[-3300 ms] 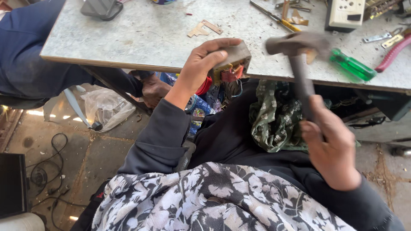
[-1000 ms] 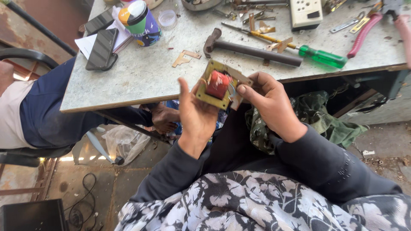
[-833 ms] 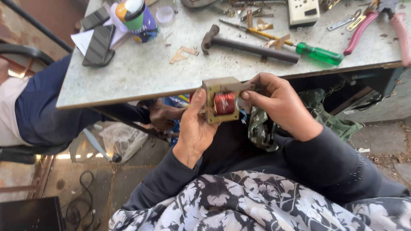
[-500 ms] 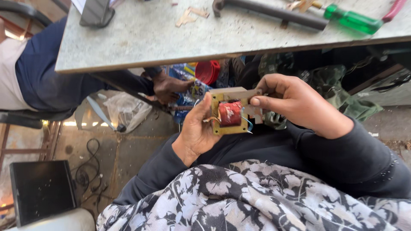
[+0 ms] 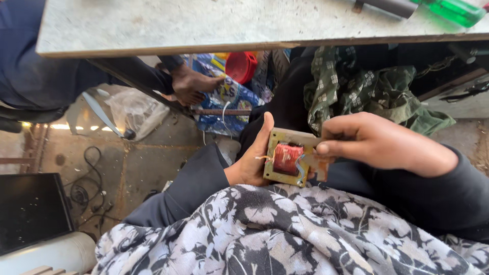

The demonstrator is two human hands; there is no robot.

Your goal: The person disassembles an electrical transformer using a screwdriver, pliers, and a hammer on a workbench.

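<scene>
Both hands hold a small transformer (image 5: 291, 158) over my lap: a square brass-coloured metal core with a red copper coil in its middle and thin loose wires. My left hand (image 5: 252, 158) cups it from the left, thumb up along its edge. My right hand (image 5: 379, 142) pinches its right side, thumb on the frame's face. The hammer's handle (image 5: 389, 6) and a green-handled screwdriver (image 5: 453, 10) lie on the grey worktable (image 5: 204, 28) above.
Another person in dark blue sits at the left; their foot (image 5: 191, 84) rests on a bar under the table. A red cup (image 5: 243, 65), coloured packets, a green cloth (image 5: 367, 86), a plastic bag (image 5: 135, 109), floor cables (image 5: 86, 191) and a dark box (image 5: 30, 209) lie below.
The hammer was put down on the table. Both hands took the transformer, turned it coil-side up and brought it down from the table edge to my lap.
</scene>
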